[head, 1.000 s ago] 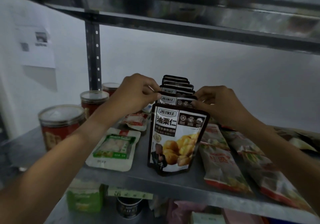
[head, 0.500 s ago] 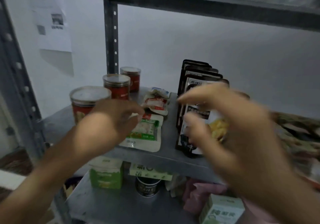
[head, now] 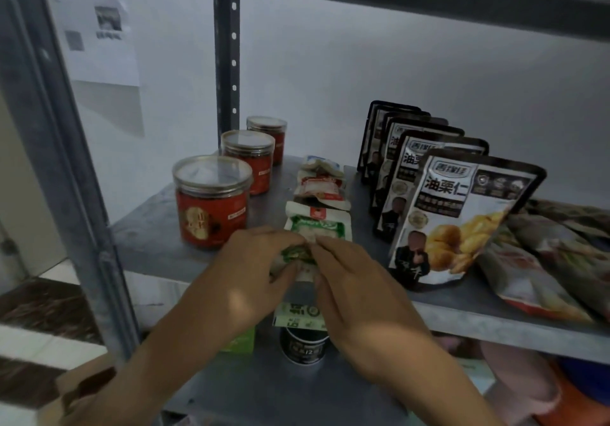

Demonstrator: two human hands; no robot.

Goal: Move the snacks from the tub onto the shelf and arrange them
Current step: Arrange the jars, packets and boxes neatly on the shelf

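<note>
A white snack packet with a green label [head: 317,227] lies flat near the front edge of the grey metal shelf [head: 152,247]. My left hand [head: 244,273] and my right hand [head: 350,287] both pinch its near end, fingertips meeting over the green print. Behind it lie more small white and red packets [head: 320,184] in a row. To the right, several black chestnut pouches [head: 455,217] stand upright in a line front to back. No tub is in view.
Three red jars with clear lids [head: 211,201] stand in a row at the left. Flat printed bags [head: 544,260] lie at the right. A grey upright post [head: 66,148] rises at the left. The lower shelf holds a dark can [head: 303,346] and green boxes.
Both hands left the chestnut pouches, swung down and left, and closed on the near end of the green-label packet. The view has shifted left and back.
</note>
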